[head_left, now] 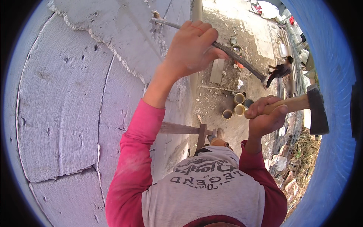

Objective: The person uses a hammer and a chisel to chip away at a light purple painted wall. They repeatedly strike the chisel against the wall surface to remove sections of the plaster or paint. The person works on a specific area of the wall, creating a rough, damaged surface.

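My left hand (193, 49) is wrapped round a long steel chisel (244, 62). One end of the chisel meets the pale wall (68, 113) near a chipped, broken patch; the other slants down to the right, over the ground below. Held out to the right, my right hand (268, 115) grips the wooden handle of a hatchet (318, 111). Its dark, flared metal head points away from me and stands apart from the chisel.
A wooden beam (179, 128) juts from the wall beside my body. Far below are several buckets (239, 109), a board (217, 71) and a person (281, 71) on the ground. Blue sheeting (336, 159) hangs along the right side, with dry grass (304, 155) and rubble beside it.
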Available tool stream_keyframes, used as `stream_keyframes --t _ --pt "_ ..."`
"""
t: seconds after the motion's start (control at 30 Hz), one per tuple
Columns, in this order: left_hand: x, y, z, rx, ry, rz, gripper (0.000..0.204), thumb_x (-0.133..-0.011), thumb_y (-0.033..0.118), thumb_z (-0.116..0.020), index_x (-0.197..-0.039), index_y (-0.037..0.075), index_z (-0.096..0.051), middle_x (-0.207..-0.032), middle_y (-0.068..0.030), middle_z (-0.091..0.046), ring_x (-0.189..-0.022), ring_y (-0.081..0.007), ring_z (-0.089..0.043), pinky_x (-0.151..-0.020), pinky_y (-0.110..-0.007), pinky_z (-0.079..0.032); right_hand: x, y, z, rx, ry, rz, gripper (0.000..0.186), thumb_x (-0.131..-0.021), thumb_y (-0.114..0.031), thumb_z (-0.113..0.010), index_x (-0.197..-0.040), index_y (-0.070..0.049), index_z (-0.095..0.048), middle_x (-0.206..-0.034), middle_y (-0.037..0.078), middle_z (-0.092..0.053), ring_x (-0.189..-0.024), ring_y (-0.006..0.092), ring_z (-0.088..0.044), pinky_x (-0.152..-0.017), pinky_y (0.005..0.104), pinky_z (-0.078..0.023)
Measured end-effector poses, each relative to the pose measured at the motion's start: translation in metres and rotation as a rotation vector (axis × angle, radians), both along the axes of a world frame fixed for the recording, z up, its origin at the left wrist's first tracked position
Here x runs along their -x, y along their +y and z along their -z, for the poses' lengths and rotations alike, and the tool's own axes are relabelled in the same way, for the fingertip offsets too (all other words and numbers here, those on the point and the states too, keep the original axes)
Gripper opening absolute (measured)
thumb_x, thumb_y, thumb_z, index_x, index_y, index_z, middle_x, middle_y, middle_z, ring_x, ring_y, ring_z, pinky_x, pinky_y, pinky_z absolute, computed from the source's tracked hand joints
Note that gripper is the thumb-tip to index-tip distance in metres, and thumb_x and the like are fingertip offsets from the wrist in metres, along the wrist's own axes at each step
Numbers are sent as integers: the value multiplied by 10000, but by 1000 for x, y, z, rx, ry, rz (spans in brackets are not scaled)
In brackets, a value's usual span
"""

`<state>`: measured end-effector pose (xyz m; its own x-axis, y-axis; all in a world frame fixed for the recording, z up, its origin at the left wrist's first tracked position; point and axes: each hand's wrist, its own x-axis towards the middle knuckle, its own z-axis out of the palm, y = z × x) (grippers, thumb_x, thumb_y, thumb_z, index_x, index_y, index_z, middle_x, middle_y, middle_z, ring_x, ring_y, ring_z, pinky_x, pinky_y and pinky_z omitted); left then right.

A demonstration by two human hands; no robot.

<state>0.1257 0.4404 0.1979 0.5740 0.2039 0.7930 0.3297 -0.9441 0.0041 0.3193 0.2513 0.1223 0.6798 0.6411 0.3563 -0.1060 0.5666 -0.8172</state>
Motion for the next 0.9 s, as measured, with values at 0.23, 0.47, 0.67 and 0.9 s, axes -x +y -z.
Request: stream_keyframes --t 0.23,0.47,0.67,0.9 --pt "5 3 -2 -10 -12 -24 542 -922 579 -619 -848 53 -508 -770 -85 -515 -716 -289 -483 -696 -392 -373 10 -1 -5 -24 -42 -3 612 -1059 -577 -409 -904 9 -496 -614 74 -485 -455 131 -458 -395 272 -381" --pt "-2 2 2 42 169 -117 488 -797 504 -761 -813 49 -583 -763 -87 -582 -782 -297 -583 -742 -402 -422 21 -5 5 53 -139 -114 671 -1049 -626 -361 -878 6 -509 -588 50 -493 -451 110 -459 -422 246 -376" --pt "-7 18 -2 -17 34 -16 525 -931 554 -625 -791 61 -506 -710 -67 -493 -661 -273 -472 -647 -384 -363 8 3 -4 -70 -38 -123 667 -1029 -650 -408 -974 9 -497 -662 79 -509 -498 130 -482 -427 270 -396" --pt "-10 20 -9 -7 37 -5 495 -946 521 -634 -817 55 -526 -708 -67 -501 -670 -276 -498 -668 -383 -384 -9 -4 -12 -118 35 -10 668 -1002 -691 -422 -1068 -31 -507 -690 81 -478 -502 157 -463 -413 311 -427"
